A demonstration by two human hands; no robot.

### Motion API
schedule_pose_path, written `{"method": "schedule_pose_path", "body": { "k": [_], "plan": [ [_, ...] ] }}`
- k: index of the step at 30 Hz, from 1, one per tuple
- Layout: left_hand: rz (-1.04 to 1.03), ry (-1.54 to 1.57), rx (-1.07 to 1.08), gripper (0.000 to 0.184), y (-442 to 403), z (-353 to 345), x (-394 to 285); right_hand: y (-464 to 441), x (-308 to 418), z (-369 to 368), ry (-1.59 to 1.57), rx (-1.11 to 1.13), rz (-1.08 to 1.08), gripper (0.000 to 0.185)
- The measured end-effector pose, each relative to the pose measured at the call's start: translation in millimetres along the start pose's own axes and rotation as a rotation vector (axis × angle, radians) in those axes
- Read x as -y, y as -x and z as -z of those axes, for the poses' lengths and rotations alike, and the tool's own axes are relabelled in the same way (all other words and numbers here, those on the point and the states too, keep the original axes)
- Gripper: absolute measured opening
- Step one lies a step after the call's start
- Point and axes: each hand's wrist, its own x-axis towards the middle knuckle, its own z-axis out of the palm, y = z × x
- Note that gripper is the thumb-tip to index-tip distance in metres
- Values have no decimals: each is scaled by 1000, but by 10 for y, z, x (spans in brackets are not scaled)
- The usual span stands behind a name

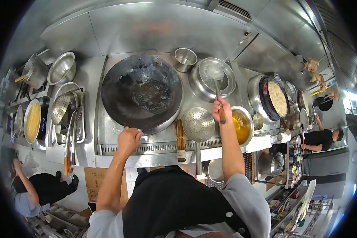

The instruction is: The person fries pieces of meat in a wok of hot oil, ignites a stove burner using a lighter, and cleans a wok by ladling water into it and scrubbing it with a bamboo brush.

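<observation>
A large dark wok sits tilted on the stove, its inside wet and shiny around the middle. My left hand is closed at the wok's near rim, with the thumb up; the part it grips is hidden under the fingers. In my right hand is the wooden handle of a ladle. The ladle's bowl is over a round metal pot, where the contents look pale. Below the ladle, a perforated skimmer lies beside a bamboo brush.
Right of my right forearm stands a bowl of yellow oil. A small metal pot is behind the wok. Skimmers and long-handled tools rest in a metal tray at left. Co-workers stand at both sides.
</observation>
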Motion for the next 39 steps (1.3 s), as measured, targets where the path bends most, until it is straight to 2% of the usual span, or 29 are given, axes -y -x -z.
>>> {"method": "schedule_pose_path", "body": {
  "k": [4, 6, 8, 10, 12, 13, 14, 16, 17, 18, 19, 20, 21, 22, 24, 25, 26, 28, 30, 32, 34, 36, 38, 39],
  "plan": [
    [-32, 37, -12, 23, 16, 11, 77, 667, -287, -465, 80, 4, -28, 13],
    [8, 89, -16, 20, 96, 105, -38, 970, -535, -662, 43, 117, 0, 18],
    [-119, 132, -405, 19, 165, 192, -213, 1187, -804, -756, 45, 126, -9, 23],
    [-122, 112, -498, 21, 370, 212, -311, 1331, -1035, -823, -5, 158, -128, 20],
    [-148, 275, -362, 23, 614, -79, -236, 1442, -1238, -850, 55, 131, -172, 17],
    [-81, 400, -160, 26, 688, -295, -183, 1457, -1286, -874, 110, 103, -215, 15],
    [-65, 406, -166, 26, 712, -499, -162, 1458, -1305, -914, 121, 98, -228, 15],
    [164, 374, 323, 50, 724, -941, -214, 1456, -1302, -971, 379, 46, -236, 12],
    [181, 383, 321, 50, 696, -1210, -233, 1424, -1264, -968, 483, 20, -236, 19],
    [240, 340, 400, 67, 644, -1486, -258, 1416, -1218, -992, 490, 15, -250, 19],
    [296, 296, 480, 85, 568, -1665, -313, 1412, -1157, -1035, 633, 8, -179, 24],
    [302, 303, 486, 85, 443, -1677, -453, 1392, -1084, -1026, 774, -2, -102, 30],
    [374, 271, 576, 98, 312, -1693, -612, 1317, -978, -852, 799, -26, -16, 38],
    [438, 237, 667, 112, 214, -1726, -735, 1278, -857, -753, 799, -44, -13, 38],
    [444, 287, 656, 113, 211, -2018, -797, 1168, -585, -609, 902, -123, 183, 40],
    [465, 327, 631, 114, 207, -2121, -801, 1101, -463, -570, 1004, -249, 262, 36],
    [455, 322, 640, 114, 178, -2150, -811, 951, -286, -466, 996, -260, 268, 36],
    [533, 314, 599, 115, 179, -2157, -805, 450, 156, -45, 1494, -486, 335, 23],
    [552, 297, 589, 112, 253, -2106, -686, -289, 583, 639, 1652, -488, 347, 18],
    [589, 268, 568, 110, 302, -1908, -567, -543, 696, 325, 1795, -494, 147, 17],
    [602, 214, 596, 108, 455, -1458, -463, -982, 890, 579, 1046, -353, -170, 21],
    [643, 215, 516, 102, 822, -1038, -230, -868, 630, 467, 410, -247, 100, 22],
    [669, 300, 522, 96, 1106, -479, -30, -798, 479, 534, -67, 31, -65, 22],
    [711, 288, 465, 89, 1279, -220, 46, -751, 373, 506, -69, 46, -84, 22]
  ]
}}
